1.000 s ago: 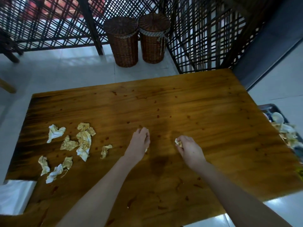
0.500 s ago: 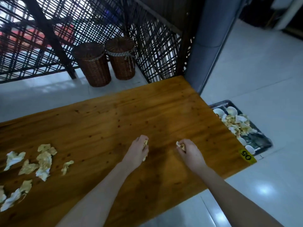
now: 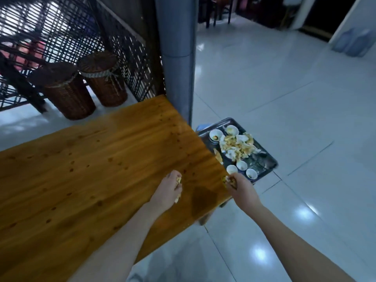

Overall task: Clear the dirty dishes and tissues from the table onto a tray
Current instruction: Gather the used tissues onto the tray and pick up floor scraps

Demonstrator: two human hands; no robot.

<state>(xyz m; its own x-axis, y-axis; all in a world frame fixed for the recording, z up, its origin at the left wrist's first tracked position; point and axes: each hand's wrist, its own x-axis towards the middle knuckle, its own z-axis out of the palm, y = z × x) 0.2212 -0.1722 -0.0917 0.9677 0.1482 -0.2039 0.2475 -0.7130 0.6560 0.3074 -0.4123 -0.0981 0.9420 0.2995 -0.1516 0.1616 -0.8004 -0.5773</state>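
Observation:
My left hand (image 3: 167, 191) hovers over the wooden table (image 3: 85, 169) near its right end, fingers curled round a crumpled stained tissue (image 3: 178, 181). My right hand (image 3: 238, 185) is just past the table's right edge and pinches another soiled tissue (image 3: 226, 179). Beyond that edge, low on the floor side, stands a dark metal tray (image 3: 268, 162). It carries a heap of used tissues (image 3: 237, 146) and several small white cups (image 3: 241, 165). The tissues at the table's left end are out of view.
A grey pillar (image 3: 176, 64) rises right behind the table's far right corner. Two wicker baskets (image 3: 85, 88) stand on the floor before a dark lattice screen (image 3: 67, 31). Glossy white floor tiles (image 3: 295, 119) spread to the right.
The view has swung right: the scattered tissues have left the frame and the tray is fully visible. Both hands, still holding tissues, have moved right; the right one now passes the table edge.

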